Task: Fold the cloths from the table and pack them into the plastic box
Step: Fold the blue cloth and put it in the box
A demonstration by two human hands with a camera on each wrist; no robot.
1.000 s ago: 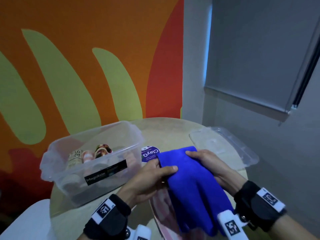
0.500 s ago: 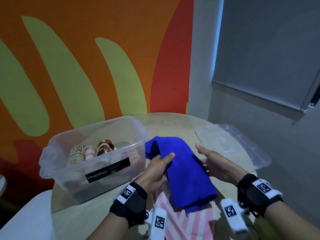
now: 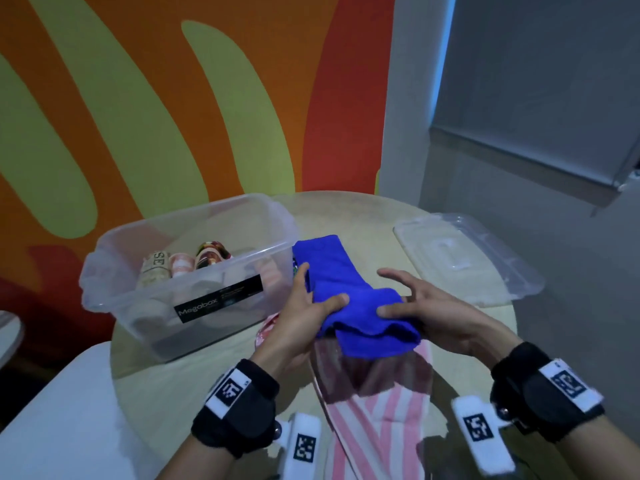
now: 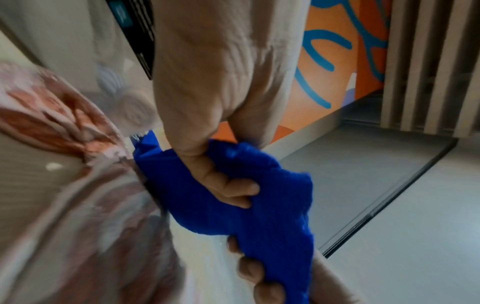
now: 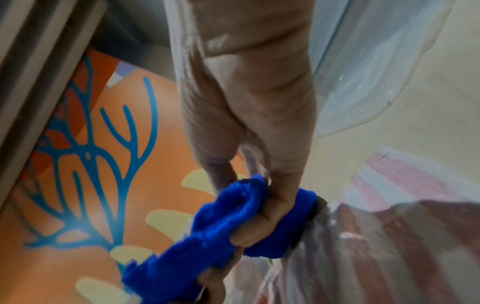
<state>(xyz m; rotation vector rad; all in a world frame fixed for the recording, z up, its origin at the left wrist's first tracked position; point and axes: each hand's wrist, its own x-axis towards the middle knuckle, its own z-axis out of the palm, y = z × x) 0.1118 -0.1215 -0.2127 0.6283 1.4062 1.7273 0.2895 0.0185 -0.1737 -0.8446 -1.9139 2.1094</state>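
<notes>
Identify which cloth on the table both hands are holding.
The plain blue cloth, gripped by the left hand and right hand; the pink-and-white striped cloth lies untouched beneath.

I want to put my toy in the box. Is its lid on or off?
Off. The box is open on top, with rolled cloths showing inside, and the lid lies flat on the table, apart from it.

1. The plastic box (image 3: pixel 187 289) stands on the left of the bench (image 3: pixel 349 213), with rolled cloths (image 3: pixel 180 268) inside it.
2. Its lid (image 3: pixel 467 258) lies well apart on the right.
3. Between them, the folded cloth (image 3: pixel 349 296) is held at its near end by the left hand (image 3: pixel 301 317) and the right hand (image 3: pixel 426 310).
4. Beneath and nearer, a striped cloth (image 3: pixel 377 420) lies on the bench.
</notes>
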